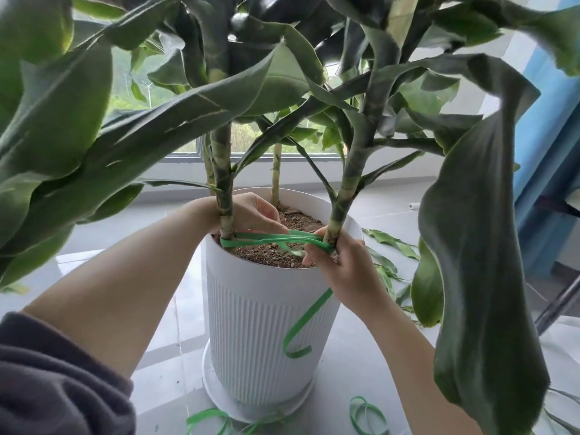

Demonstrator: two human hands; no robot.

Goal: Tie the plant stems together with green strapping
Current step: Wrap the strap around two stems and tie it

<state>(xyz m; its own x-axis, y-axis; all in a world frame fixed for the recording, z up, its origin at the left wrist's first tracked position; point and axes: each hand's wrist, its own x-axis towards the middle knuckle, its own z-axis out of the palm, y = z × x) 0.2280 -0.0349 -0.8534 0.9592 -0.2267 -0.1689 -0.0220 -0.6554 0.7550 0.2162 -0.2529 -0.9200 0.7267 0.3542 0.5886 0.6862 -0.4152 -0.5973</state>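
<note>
A white ribbed pot full of soil holds several tall plant stems. Green strapping runs just above the soil from the left stem to the right stem. My left hand reaches behind the left stem and pinches the strapping near the middle of the pot. By the base of the right stem, my right hand grips the strapping. A loose tail hangs from that hand down the pot's front and curls at its end.
Large drooping leaves crowd in from the left and right. More loops of green strapping lie on the tiled floor by the pot's saucer. Cut leaves litter the floor at right. A window sill runs behind the pot.
</note>
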